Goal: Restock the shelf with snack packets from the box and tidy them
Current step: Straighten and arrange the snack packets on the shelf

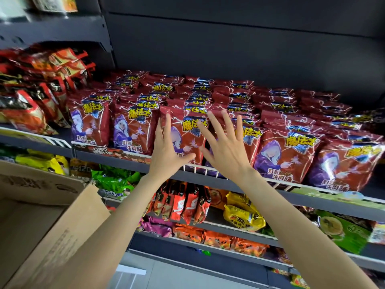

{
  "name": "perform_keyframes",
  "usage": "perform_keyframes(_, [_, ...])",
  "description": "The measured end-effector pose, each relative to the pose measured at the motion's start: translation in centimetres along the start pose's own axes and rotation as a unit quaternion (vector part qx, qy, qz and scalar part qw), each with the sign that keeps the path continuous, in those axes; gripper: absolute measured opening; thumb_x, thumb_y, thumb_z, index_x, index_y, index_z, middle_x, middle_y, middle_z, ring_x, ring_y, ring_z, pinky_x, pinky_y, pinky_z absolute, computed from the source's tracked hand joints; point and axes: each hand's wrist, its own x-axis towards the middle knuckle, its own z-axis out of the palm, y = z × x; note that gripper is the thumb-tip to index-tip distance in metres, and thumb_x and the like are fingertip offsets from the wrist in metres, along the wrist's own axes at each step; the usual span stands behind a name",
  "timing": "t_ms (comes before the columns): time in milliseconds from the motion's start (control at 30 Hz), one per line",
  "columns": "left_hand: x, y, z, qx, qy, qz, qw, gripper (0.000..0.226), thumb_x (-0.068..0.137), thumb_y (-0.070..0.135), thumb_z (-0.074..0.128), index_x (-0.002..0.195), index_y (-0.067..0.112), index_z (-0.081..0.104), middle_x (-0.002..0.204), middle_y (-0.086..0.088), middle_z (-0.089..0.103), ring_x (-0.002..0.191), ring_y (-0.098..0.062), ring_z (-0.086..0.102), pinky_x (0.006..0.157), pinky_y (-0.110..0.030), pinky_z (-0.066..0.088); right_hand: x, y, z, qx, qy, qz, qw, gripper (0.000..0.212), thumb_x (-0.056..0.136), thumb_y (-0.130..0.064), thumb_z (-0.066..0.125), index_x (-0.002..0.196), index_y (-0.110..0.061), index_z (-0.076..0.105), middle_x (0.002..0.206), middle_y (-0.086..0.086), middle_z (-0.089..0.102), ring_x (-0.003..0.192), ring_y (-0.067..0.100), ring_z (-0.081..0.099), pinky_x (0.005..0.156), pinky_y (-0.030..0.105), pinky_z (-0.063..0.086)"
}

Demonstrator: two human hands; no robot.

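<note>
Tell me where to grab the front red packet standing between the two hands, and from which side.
Take the front red packet by its upper side edges, coming from the front with a hand on each flank. It stands upright behind the white wire rail, pressed between neighbours, so only its face and top are free. The left hand already touches its left edge; the right hand is spread open before it.

Your head view is evenly and brightly lit from above and in front, so the red snack packets (188,138) show small white glints on their foil while the dark back panel (239,38) above them stays dim and featureless. Your left hand (166,151) and right hand (226,151) cast only faint, soft shadows on the packets. Sharpness holds at the centre, yet the orange packets (39,84) at far left smear with motion blur, the cardboard box (62,236) is soft, and the wide lens bows the shelf edge (312,200) toward the corners.
</note>
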Motion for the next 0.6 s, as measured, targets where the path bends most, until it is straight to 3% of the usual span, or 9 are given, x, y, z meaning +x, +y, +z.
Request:
perform_keyframes(133, [0.3, 0.0, 0.0, -0.026, -0.014, -0.018, 0.999, 0.122, 0.07, 0.033, 0.082, 0.148, 0.034, -0.012, 0.159, -0.006, -0.005, 0.145, -0.019, 0.0, 0.109, -0.045, 0.028, 0.5, -0.2, 1.6, 0.052, -0.044, -0.021, 0.997, 0.066, 0.094, -0.053, 0.036, 0.151, -0.021, 0.024, 0.156, 0.019, 0.019, 0.143, 0.043, 0.013, 0.113, 0.062, 0.014])
perform_keyframes(300, [-0.6, 1.3, 0.4, 0.074, 0.061, 0.005, 0.995, 0.114, 0.069, 0.031, 0.083, 0.152, 0.024, 0.005, 0.158, -0.014, -0.006, 0.145, -0.029, 0.0, 0.11, -0.039, 0.023, -0.7, 0.8, 0.3, 0.168, 0.028, -0.05, 0.984, 0.058, 0.097, -0.04, 0.045, 0.149, -0.019, 0.03, 0.157, 0.016, 0.017, 0.146, 0.035, 0.007, 0.117, 0.055, 0.007])
perform_keyframes(400, [-1.2, 4.4, 1.3, 0.091, 0.138, 0.11, 0.98, 0.087, 0.075, 0.028, 0.076, 0.146, 0.017, 0.028, 0.154, -0.017, 0.014, 0.142, -0.031, 0.014, 0.113, -0.034, 0.019, -3.3, 3.1, -2.0, 0.245, 0.09, -0.052, 0.964, 0.047, 0.096, -0.025, 0.055, 0.141, -0.015, 0.044, 0.153, 0.012, 0.03, 0.146, 0.029, 0.016, 0.119, 0.049, 0.011])
perform_keyframes(467, [-1.3, 7.8, 3.0, 0.065, 0.152, 0.207, 0.964, 0.061, 0.083, 0.029, 0.066, 0.136, 0.011, 0.042, 0.146, -0.015, 0.034, 0.138, -0.029, 0.026, 0.116, -0.029, 0.015, -6.0, 5.8, -3.8, 0.278, 0.12, -0.031, 0.953, 0.035, 0.096, -0.019, 0.056, 0.13, -0.011, 0.056, 0.143, 0.01, 0.046, 0.139, 0.026, 0.032, 0.115, 0.044, 0.025])
perform_keyframes(533, [-1.4, 11.5, 5.2, 0.029, 0.123, 0.284, 0.951, 0.044, 0.087, 0.025, 0.062, 0.127, 0.011, 0.052, 0.135, -0.01, 0.049, 0.133, -0.026, 0.036, 0.114, -0.033, 0.023, -9.3, 9.4, -5.5, 0.294, 0.16, 0.003, 0.943, 0.026, 0.096, -0.013, 0.053, 0.118, -0.005, 0.064, 0.125, 0.009, 0.06, 0.122, 0.024, 0.051, 0.103, 0.037, 0.04])
perform_keyframes(600, [-1.4, 15.2, 7.9, 0.013, 0.072, 0.339, 0.938, 0.037, 0.087, 0.024, 0.061, 0.122, 0.011, 0.059, 0.128, -0.005, 0.057, 0.128, -0.023, 0.044, 0.11, -0.037, 0.031, -12.9, 13.6, -7.1, 0.279, 0.197, 0.058, 0.938, 0.022, 0.095, -0.008, 0.051, 0.107, -0.001, 0.067, 0.106, 0.008, 0.068, 0.099, 0.015, 0.058, 0.089, 0.025, 0.045])
